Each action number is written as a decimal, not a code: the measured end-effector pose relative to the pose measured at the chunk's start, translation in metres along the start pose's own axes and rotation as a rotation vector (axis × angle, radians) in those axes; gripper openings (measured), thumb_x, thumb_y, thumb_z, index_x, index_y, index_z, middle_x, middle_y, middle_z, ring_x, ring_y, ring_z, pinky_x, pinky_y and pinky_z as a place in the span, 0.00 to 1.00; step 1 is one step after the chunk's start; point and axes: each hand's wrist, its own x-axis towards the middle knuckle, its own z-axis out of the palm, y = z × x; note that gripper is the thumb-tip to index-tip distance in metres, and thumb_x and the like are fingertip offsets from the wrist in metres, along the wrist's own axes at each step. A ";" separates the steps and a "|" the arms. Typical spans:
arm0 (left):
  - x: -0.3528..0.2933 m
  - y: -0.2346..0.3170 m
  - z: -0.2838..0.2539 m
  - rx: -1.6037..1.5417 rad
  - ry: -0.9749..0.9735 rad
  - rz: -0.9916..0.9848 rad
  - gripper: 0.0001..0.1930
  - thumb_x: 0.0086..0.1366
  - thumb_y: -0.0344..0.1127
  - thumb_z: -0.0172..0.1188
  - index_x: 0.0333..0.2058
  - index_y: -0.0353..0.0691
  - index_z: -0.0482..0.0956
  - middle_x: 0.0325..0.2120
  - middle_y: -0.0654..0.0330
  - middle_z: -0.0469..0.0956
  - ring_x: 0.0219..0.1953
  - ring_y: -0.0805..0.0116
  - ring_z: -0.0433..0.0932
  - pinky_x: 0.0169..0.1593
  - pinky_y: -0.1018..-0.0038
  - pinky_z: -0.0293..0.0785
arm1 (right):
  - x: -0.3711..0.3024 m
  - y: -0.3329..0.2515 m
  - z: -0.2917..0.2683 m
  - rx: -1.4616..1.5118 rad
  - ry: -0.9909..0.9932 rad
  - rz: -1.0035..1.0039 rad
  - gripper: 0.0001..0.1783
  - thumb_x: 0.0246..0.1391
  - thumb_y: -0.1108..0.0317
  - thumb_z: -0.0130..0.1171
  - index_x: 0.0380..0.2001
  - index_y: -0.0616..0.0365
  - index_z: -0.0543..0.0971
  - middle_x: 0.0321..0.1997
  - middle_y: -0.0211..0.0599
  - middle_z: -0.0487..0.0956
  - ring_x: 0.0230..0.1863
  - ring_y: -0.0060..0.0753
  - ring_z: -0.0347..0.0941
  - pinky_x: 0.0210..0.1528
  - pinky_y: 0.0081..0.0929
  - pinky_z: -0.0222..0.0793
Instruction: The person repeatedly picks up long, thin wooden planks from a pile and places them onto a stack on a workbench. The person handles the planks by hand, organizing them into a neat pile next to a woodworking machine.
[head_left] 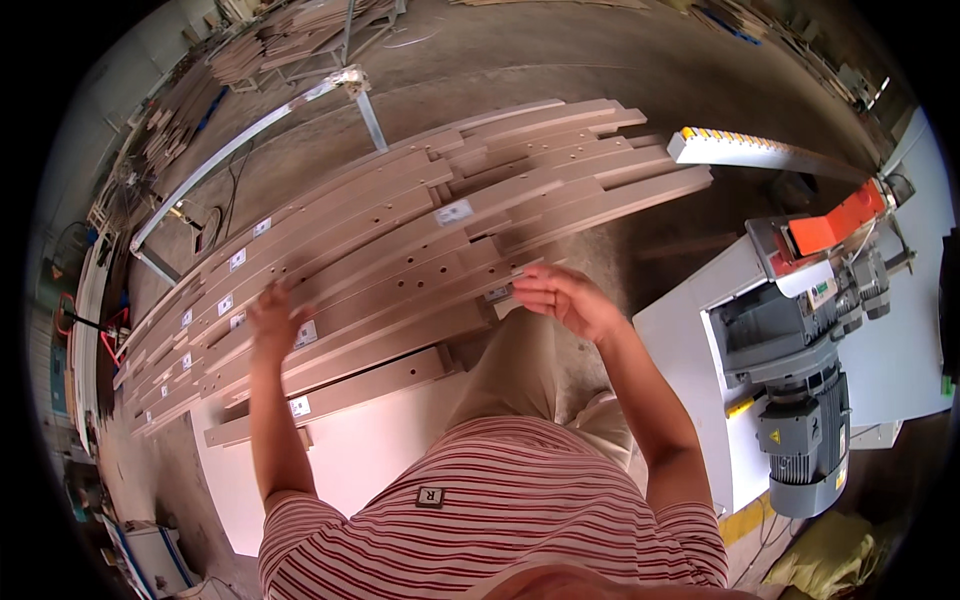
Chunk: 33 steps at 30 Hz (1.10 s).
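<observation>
Long, narrow brown boards (350,262), some with round holes and white labels, lie in staggered rows before me. My left hand (275,318) is over the boards on the left, slightly blurred, its thumb apart from the fingers and nothing visible in it. Toward the right ends of the nearer boards, my right hand (570,300) reaches leftward with its fingers extended and loosely bent. No held object shows in it. Whether either hand touches a board I cannot tell. The nearest single board (345,392) rests on a pale panel (375,425), partly hidden by my left forearm.
At my right stands a white machine with a grey motor (800,440) and an orange guard (835,222). A white rail with a yellow top (770,155) extends from it toward the boards. A metal frame (250,140) stands beyond the boards, with stacked panels (300,40) farther back.
</observation>
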 end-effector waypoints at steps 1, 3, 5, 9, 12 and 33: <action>0.002 0.018 0.019 -0.087 0.100 0.128 0.36 0.62 0.56 0.56 0.66 0.53 0.56 0.66 0.55 0.55 0.66 0.52 0.55 0.65 0.42 0.47 | -0.003 0.005 -0.004 -0.030 0.001 0.033 0.17 0.60 0.64 0.54 0.49 0.61 0.72 0.48 0.46 0.78 0.52 0.40 0.75 0.55 0.32 0.70; 0.008 0.065 0.032 -0.172 0.195 0.248 0.37 0.62 0.57 0.55 0.66 0.53 0.56 0.66 0.55 0.54 0.67 0.53 0.53 0.65 0.43 0.46 | -0.018 0.011 -0.015 -0.079 0.082 0.012 0.17 0.60 0.64 0.53 0.49 0.62 0.73 0.48 0.46 0.78 0.51 0.40 0.75 0.56 0.34 0.70; 0.017 0.083 0.038 -0.177 0.284 0.228 0.35 0.62 0.56 0.56 0.65 0.53 0.57 0.65 0.55 0.57 0.67 0.53 0.54 0.65 0.45 0.46 | -0.036 0.015 -0.030 -0.134 0.175 0.010 0.16 0.61 0.64 0.53 0.48 0.62 0.74 0.45 0.44 0.79 0.48 0.38 0.76 0.55 0.34 0.70; 0.039 0.076 0.055 -0.226 0.414 0.146 0.32 0.62 0.54 0.57 0.62 0.52 0.62 0.56 0.57 0.65 0.59 0.54 0.61 0.62 0.49 0.51 | -0.081 0.025 -0.076 -0.177 0.386 0.019 0.13 0.60 0.64 0.54 0.44 0.61 0.75 0.40 0.39 0.80 0.40 0.31 0.78 0.46 0.28 0.72; 0.040 0.070 0.046 -0.287 0.375 0.089 0.30 0.61 0.53 0.58 0.60 0.50 0.66 0.50 0.59 0.68 0.54 0.56 0.64 0.59 0.52 0.53 | -0.110 0.039 -0.109 -0.106 0.514 -0.004 0.11 0.60 0.65 0.52 0.42 0.59 0.75 0.36 0.37 0.80 0.36 0.29 0.77 0.42 0.26 0.72; 0.058 -0.076 0.080 -0.099 0.096 -0.427 0.37 0.66 0.68 0.34 0.69 0.60 0.47 0.70 0.62 0.44 0.72 0.60 0.39 0.70 0.54 0.33 | -0.139 0.132 -0.166 0.109 0.722 -0.007 0.09 0.60 0.66 0.52 0.39 0.59 0.76 0.31 0.36 0.80 0.28 0.30 0.76 0.32 0.25 0.72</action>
